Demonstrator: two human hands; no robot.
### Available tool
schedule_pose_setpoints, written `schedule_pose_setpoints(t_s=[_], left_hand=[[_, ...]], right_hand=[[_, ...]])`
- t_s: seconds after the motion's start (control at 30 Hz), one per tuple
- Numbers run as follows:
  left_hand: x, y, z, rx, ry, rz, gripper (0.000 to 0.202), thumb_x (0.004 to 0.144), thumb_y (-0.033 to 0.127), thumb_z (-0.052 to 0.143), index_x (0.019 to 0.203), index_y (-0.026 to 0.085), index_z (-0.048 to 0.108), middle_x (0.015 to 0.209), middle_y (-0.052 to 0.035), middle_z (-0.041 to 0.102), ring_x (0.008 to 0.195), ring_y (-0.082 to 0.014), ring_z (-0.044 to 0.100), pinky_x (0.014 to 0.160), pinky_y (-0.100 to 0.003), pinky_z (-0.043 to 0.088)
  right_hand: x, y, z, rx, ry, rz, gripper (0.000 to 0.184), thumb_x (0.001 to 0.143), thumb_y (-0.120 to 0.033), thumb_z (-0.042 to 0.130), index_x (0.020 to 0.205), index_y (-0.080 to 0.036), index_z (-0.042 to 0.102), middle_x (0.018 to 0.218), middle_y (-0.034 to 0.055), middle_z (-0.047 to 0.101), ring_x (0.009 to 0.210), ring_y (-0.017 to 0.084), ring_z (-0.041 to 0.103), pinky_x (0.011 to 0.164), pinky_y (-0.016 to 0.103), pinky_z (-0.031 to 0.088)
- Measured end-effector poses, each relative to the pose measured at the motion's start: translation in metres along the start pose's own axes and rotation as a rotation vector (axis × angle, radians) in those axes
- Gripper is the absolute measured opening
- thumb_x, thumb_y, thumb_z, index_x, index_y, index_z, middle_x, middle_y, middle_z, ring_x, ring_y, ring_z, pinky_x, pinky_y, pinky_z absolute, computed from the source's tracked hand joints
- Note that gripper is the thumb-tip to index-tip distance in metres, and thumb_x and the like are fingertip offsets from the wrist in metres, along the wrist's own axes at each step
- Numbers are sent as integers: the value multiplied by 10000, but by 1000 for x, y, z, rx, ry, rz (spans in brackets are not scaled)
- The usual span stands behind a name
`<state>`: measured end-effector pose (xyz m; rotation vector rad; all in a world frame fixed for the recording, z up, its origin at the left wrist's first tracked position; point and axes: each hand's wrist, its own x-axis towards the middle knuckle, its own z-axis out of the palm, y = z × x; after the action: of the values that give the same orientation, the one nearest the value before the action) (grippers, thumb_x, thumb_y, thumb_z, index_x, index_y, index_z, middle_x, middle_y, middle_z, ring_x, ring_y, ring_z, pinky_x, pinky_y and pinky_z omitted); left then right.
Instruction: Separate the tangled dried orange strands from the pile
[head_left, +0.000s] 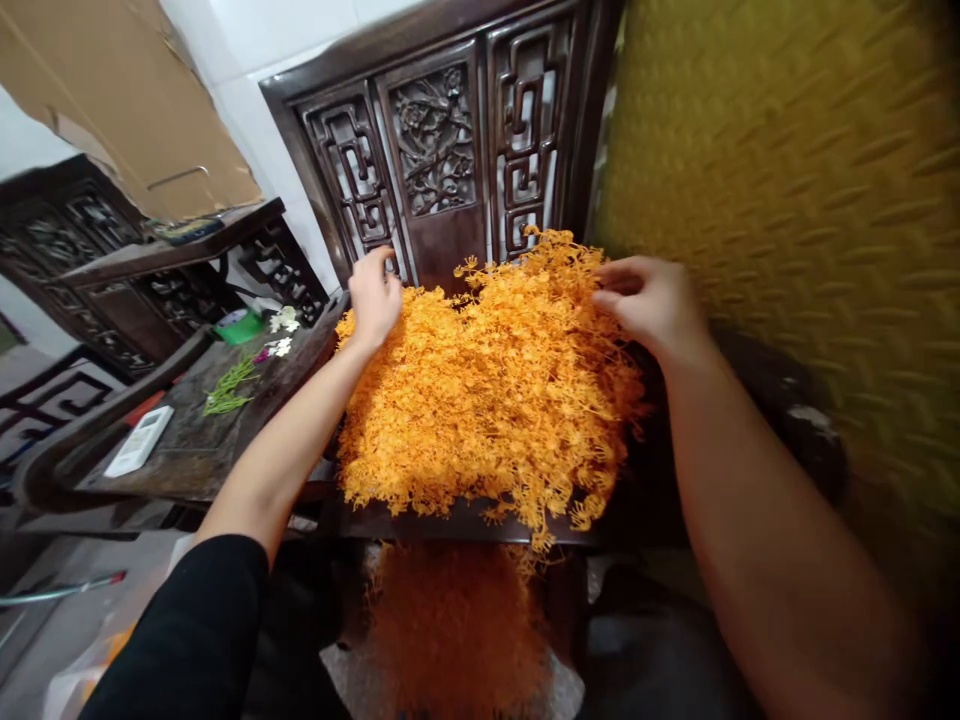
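A big heap of orange plastic sprigs (487, 400) covers the seat of a dark carved wooden chair (442, 140). My left hand (373, 296) rests on the heap's far left corner, fingers curled down into the sprigs. My right hand (651, 303) is at the far right edge of the heap, fingers pressed together on sprigs there. More orange sprigs (457, 625) lie in a second heap below the seat's front edge.
A dark side table (187, 450) at the left holds a white remote (139, 440), green stems (229, 388), small white flowers (283, 320) and a green tub (238, 326). A yellow textured sheet (795, 220) fills the right. Cardboard (127, 100) leans at the upper left.
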<state>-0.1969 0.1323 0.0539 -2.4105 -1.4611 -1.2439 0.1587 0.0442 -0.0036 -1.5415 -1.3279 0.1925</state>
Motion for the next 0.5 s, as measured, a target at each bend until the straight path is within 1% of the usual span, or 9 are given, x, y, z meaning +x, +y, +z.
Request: schedule_pose_setpoints(t_s=[0.07,0.1,0.17,0.2,0.23,0.27,0.33,0.4,0.5], left_hand=[[-5,40,30,-19,-90,145,369,998,189,431,1318,186,616,1435,-40,634,1357,-173,481,1191,-370,316],[-9,61,48,-24,-178,242,350,969,226,508,1287,218,654,1421,-28,652,1351,-189,510,1174,-368,342],[-14,100,82,60,-402,475,510,919,310,613,1416,199,589,1545,-99,552,1414,-271,482,1167,-447,346],[-16,117,97,105,-463,510,591,885,329,663,1452,192,565,1566,-132,524,1421,-305,481,1160,-478,347],[-15,130,108,149,-524,534,580,875,304,673,1439,200,584,1507,-143,583,1379,-318,528,1155,-503,344],[-14,140,116,188,-569,531,488,878,267,658,1362,199,652,1382,-146,677,1299,-322,594,1143,-519,346],[-5,150,123,192,-579,470,286,900,209,599,1131,190,766,1096,-126,784,1123,-307,684,1092,-506,387],[10,148,118,57,-481,346,227,917,207,567,938,177,791,931,-107,792,995,-279,710,1004,-439,448],[34,139,102,-316,-304,54,196,908,254,605,845,168,769,857,-75,777,890,-224,704,868,-327,494]], right_hand=[[-3,3,1,-148,-104,0,465,613,-164,878,1071,-156,800,1058,130,728,887,278,701,920,459,565],[-6,4,3,-232,-140,-3,510,576,-156,898,1077,-149,803,1096,143,710,917,296,698,951,477,555],[-14,5,8,-368,-171,-15,541,617,-158,878,1149,-128,787,1184,176,677,993,314,692,1000,473,538],[-18,6,10,-406,-178,-22,532,659,-160,853,1184,-120,776,1211,186,670,1019,313,690,1013,458,535],[-20,7,11,-416,-177,-28,509,692,-156,830,1196,-114,771,1218,191,675,1032,309,691,1020,443,533],[-23,8,12,-415,-178,-34,477,716,-152,811,1190,-111,773,1210,190,688,1035,303,695,1025,429,531],[-24,10,12,-400,-174,-40,409,759,-146,778,1167,-114,783,1165,174,728,1012,285,709,1014,397,537],[-23,13,10,-379,-162,-36,368,798,-136,739,1163,-126,786,1093,144,767,968,262,726,977,363,550],[-20,14,10,-350,-132,-18,337,821,-114,699,1144,-124,794,1000,133,791,939,266,739,943,361,558]])
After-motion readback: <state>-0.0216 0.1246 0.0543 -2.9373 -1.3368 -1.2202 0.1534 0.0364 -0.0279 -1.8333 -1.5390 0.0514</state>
